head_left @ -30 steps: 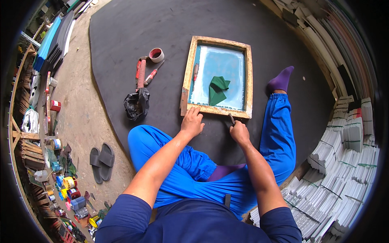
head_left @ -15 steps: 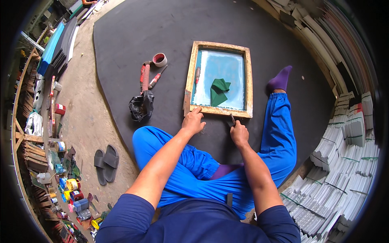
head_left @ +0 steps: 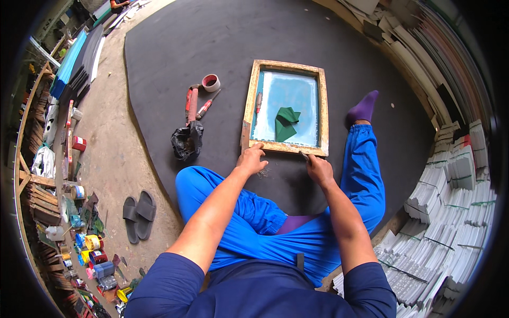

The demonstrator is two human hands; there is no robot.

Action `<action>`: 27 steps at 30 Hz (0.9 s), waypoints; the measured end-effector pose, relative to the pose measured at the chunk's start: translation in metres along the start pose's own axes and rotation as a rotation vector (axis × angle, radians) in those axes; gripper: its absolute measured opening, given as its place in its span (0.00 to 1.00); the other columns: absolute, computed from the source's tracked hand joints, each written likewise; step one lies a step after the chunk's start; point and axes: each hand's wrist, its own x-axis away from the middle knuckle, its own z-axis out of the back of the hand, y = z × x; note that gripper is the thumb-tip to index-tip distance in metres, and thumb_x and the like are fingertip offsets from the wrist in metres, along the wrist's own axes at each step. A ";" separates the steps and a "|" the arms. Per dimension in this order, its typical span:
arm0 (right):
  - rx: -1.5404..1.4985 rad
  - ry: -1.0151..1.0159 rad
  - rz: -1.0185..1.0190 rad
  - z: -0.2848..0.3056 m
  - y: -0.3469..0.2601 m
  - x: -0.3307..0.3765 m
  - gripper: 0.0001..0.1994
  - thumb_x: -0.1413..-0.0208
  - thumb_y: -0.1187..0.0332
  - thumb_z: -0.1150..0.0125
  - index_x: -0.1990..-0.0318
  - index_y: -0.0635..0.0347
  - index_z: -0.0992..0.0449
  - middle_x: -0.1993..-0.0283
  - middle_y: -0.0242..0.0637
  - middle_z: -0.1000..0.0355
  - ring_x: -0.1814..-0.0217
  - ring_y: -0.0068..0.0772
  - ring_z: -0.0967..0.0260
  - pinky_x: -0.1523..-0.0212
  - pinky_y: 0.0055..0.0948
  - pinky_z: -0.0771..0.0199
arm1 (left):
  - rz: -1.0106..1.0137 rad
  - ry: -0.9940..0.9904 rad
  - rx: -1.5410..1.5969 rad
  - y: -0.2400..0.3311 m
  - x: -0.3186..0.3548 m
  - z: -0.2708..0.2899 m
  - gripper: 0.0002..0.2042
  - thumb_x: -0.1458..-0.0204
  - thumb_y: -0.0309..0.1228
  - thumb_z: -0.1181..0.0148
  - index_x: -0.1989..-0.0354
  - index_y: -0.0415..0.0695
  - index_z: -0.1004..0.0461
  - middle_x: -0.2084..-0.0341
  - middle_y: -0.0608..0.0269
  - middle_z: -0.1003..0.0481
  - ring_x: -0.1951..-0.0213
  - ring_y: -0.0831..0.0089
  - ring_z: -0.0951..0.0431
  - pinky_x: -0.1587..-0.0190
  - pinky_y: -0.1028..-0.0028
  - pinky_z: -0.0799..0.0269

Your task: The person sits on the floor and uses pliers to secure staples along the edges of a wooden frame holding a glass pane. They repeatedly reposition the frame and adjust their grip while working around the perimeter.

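Note:
A wooden screen-printing frame [head_left: 323, 114] with teal and whitish mesh lies on the black sheet in front of me. Inside it rest a folded green cloth [head_left: 287, 124] and a slim red-handled tool [head_left: 259, 102]. My left hand [head_left: 251, 160] grips the frame's near rail by its left corner, its fingertips over the wood. A flat brownish piece [head_left: 245, 134] lies along that corner. Closed around a slim dark tool [head_left: 303, 155], my right hand [head_left: 320, 169] is at the near rail's right part. Most of the tool is hidden in the fist.
Left of the frame lie a tape roll [head_left: 210, 82], a red screwdriver [head_left: 207, 105], a red-handled tool [head_left: 192, 106] and a crumpled black plastic bag [head_left: 186, 141]. Sandals [head_left: 139, 214] and paint cans [head_left: 94, 242] are further left. White stacked bundles [head_left: 440, 212] line the right side.
My right hand has shifted slightly right and nearer to me, turning the dark tool to a slant. My left hand stays at the frame's corner. The whole view has shifted a little.

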 end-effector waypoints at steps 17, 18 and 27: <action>-0.476 -0.607 -0.056 -0.026 -0.074 0.015 0.13 0.48 0.66 0.36 0.60 0.67 0.19 0.67 0.50 0.20 0.64 0.45 0.19 0.61 0.42 0.22 | -0.298 0.144 -0.073 0.000 0.037 -0.020 0.06 0.51 0.37 0.31 0.69 0.51 0.14 0.70 0.67 0.18 0.61 0.65 0.22 0.52 0.65 0.29; -0.538 -0.692 -0.083 -0.023 -0.074 0.013 0.12 0.46 0.66 0.36 0.61 0.67 0.20 0.69 0.47 0.20 0.66 0.41 0.20 0.63 0.40 0.23 | -0.259 0.138 -0.092 -0.001 0.039 -0.021 0.06 0.51 0.37 0.31 0.70 0.51 0.14 0.71 0.67 0.17 0.61 0.65 0.21 0.53 0.65 0.29; -0.851 -0.534 -0.519 -0.015 -0.046 0.006 0.12 0.38 0.64 0.39 0.59 0.67 0.26 0.70 0.40 0.23 0.72 0.34 0.22 0.74 0.37 0.25 | 0.077 -0.226 -0.270 0.012 0.044 -0.006 0.15 0.54 0.49 0.28 0.69 0.50 0.15 0.69 0.60 0.18 0.56 0.60 0.19 0.55 0.61 0.28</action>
